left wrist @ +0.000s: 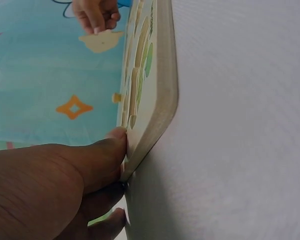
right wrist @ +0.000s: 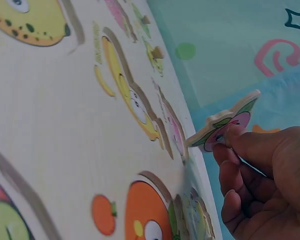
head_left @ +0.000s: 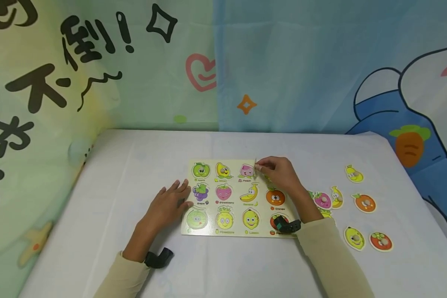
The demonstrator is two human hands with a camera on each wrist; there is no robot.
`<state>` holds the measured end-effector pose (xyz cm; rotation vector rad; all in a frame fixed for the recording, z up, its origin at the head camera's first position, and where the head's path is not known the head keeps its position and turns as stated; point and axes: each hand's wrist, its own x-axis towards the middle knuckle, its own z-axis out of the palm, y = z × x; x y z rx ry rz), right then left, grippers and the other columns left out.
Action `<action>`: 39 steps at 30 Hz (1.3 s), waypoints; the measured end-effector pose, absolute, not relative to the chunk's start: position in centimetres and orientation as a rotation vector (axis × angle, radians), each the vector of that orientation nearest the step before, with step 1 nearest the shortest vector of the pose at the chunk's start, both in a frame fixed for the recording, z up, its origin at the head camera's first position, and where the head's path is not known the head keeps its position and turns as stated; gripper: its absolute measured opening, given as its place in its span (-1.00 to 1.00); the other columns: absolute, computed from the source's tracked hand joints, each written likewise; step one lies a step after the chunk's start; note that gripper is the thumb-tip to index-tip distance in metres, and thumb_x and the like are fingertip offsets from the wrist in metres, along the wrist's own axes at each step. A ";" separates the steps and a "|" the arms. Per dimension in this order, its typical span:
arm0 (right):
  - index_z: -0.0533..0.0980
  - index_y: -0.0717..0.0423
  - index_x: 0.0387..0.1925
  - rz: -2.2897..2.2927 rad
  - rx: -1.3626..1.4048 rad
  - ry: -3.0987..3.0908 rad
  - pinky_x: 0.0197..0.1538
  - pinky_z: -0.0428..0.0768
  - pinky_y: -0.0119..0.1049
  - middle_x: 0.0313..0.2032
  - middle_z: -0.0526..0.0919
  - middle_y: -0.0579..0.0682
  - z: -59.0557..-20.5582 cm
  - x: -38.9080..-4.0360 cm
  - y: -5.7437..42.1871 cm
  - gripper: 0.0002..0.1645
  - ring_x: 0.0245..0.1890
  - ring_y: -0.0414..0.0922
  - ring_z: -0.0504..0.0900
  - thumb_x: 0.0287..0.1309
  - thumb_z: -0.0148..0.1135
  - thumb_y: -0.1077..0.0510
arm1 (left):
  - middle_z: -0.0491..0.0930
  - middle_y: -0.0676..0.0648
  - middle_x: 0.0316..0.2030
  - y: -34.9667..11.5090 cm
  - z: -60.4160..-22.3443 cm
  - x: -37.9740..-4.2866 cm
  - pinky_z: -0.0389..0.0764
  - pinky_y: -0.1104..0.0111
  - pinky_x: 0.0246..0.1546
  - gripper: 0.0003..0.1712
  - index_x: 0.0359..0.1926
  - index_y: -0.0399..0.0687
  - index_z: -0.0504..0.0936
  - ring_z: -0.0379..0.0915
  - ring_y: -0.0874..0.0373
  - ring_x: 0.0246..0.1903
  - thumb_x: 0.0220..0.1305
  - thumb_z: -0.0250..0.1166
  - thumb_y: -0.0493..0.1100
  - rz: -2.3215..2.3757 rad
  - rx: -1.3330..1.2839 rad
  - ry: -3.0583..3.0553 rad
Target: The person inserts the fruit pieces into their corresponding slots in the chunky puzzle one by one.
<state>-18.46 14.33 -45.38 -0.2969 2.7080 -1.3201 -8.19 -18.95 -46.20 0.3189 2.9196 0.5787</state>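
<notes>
Peach piece hangs tilted near the peach recess of the puzzle board, pinched in the right hand, probably leaving its rim clear, while the left hand, loosely spread, touches the board's left edge, seemingly to steady it.

White tabletop; printed curtain behind: pink heart, orange star, carrot, black lettering.

I face a white-covered counter with pale blue cloth hanging behind it from twelve to two o'clock, an orange star at twelve. Green-yellow cloth with black lettering fills ten to eleven; a cartoon figure stands at two.
</notes>
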 end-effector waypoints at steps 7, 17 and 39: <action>0.64 0.20 -0.06 -1.280 -0.343 2.728 -0.18 0.50 -0.14 -0.20 0.65 0.11 -45.4 -18.6 13.5 -0.71 -0.25 -0.01 0.54 0.32 0.23 0.09 | 0.22 -0.07 0.39 -18.9 -46.1 -8.1 0.07 -0.13 0.34 -0.37 0.32 -0.14 0.43 0.01 -0.11 0.42 0.30 0.31 -0.01 0.574 0.318 2.917; 0.64 0.21 -0.12 -1.132 -0.455 2.773 -0.15 0.49 -0.12 -0.22 0.61 0.09 -45.1 -18.8 13.0 -0.77 -0.27 -0.02 0.49 0.31 0.23 0.14 | 0.23 -0.08 0.38 -18.9 -46.0 -8.1 0.07 -0.13 0.34 -0.36 0.32 -0.15 0.43 0.02 -0.11 0.42 0.29 0.32 -0.01 0.593 0.320 2.917; 0.65 0.28 -0.17 -0.869 -0.376 2.863 -0.23 0.47 -0.17 -0.28 0.61 0.12 -45.3 -18.8 9.9 -0.78 -0.29 0.00 0.49 0.26 0.28 0.18 | 0.22 -0.08 0.39 -19.0 -45.9 -8.1 0.05 -0.13 0.35 -0.35 0.33 -0.16 0.42 0.01 -0.10 0.42 0.29 0.32 -0.02 0.604 0.307 2.904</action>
